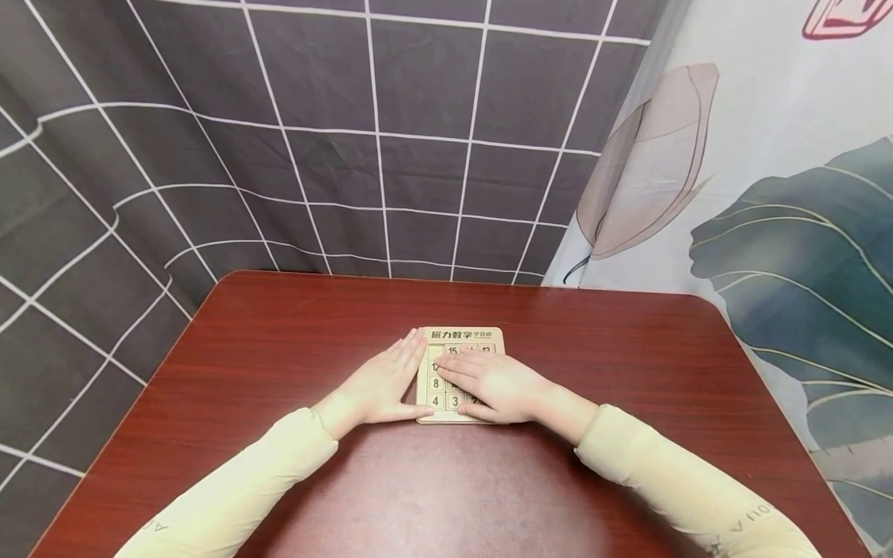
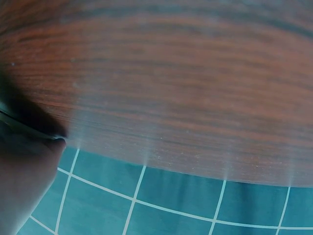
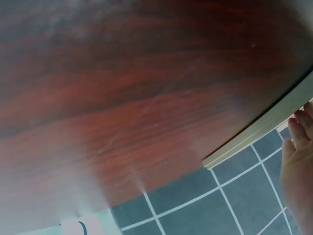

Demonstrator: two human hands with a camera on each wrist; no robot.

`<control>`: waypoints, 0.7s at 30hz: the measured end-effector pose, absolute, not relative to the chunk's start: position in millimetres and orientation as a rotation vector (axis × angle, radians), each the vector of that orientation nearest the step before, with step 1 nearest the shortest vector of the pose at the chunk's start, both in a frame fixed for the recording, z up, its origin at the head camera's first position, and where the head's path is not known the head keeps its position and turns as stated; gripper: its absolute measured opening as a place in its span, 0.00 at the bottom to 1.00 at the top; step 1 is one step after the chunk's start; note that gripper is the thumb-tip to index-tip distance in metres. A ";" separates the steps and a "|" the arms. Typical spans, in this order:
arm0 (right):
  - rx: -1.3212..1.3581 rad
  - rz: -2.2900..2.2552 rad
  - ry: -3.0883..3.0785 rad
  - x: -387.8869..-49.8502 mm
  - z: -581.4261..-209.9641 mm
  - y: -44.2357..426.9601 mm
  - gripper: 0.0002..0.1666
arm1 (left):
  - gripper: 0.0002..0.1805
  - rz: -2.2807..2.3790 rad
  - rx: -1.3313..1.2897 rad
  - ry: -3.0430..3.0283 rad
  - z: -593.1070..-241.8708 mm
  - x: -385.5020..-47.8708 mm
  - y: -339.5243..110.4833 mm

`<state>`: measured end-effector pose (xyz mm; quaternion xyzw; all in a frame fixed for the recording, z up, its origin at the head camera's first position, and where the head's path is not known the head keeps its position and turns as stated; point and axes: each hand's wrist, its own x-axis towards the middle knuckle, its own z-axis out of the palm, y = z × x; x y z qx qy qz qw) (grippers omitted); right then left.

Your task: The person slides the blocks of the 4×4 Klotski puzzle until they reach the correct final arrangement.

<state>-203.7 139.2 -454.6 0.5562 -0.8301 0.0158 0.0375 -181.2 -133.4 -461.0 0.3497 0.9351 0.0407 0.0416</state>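
Fingers straight, right hand lies across the number puzzle, left hand against its edge.

Puzzle on counter; left hand at its left edge, right hand over its right side. Curtain behind counter.

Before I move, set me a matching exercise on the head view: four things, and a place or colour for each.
1. Left hand
2. Right hand
3. Puzzle board
4. Table

A. Reddish-brown
B. Covers some number tiles
C. Pale, printed with dark characters along the top
D. Along the board's left edge

Pairs: 1-D, 2-B, 3-C, 4-A.
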 end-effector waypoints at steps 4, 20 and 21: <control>1.704 0.065 -2.548 -203.2 -451.5 140.3 0.38 | 0.62 0.119 1.059 2.857 -459.9 -181.2 -134.1; 1.572 0.083 -2.622 -217.5 -451.4 154.3 0.35 | 0.63 0.107 1.051 2.860 -461.1 -181.7 -132.7; 1.571 0.084 -2.619 -217.5 -451.5 153.3 0.35 | 0.63 0.100 1.048 2.859 -461.5 -181.8 -132.9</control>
